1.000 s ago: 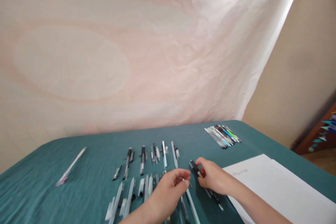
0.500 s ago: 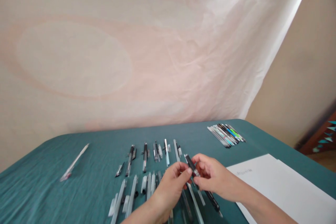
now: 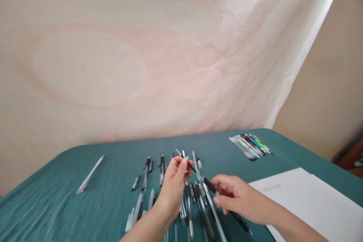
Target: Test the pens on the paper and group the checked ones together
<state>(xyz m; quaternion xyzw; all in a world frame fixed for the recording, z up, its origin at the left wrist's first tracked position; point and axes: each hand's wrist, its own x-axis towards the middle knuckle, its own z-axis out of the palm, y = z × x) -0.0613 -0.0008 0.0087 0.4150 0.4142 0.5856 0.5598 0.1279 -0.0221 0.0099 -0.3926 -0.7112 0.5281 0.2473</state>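
My left hand (image 3: 176, 176) pinches a thin pen refill (image 3: 190, 165), dark with a fine pale tip pointing up and left. Its clear lower end runs to the mouth of a black pen barrel (image 3: 210, 185); whether it is still inside is unclear. The barrel is gripped between the thumb and fingers of my right hand (image 3: 234, 196). Below that hand, a black pen shaft (image 3: 240, 221) shows in line with the barrel; I cannot tell if they are one piece. Under both hands lie clear and dark pens (image 3: 202, 211) in a row.
Behind the hands are more black pens (image 3: 146, 173) and loose caps (image 3: 135, 182). A single white pen (image 3: 90, 174) lies far left on the green cloth (image 3: 51, 196). Several slim pens or refills (image 3: 251, 146) sit at the back right, near white paper sheets (image 3: 309, 200).
My hands have moved apart, the left going up and left with the refill, which now shows between the hands. The view has turned slightly left.
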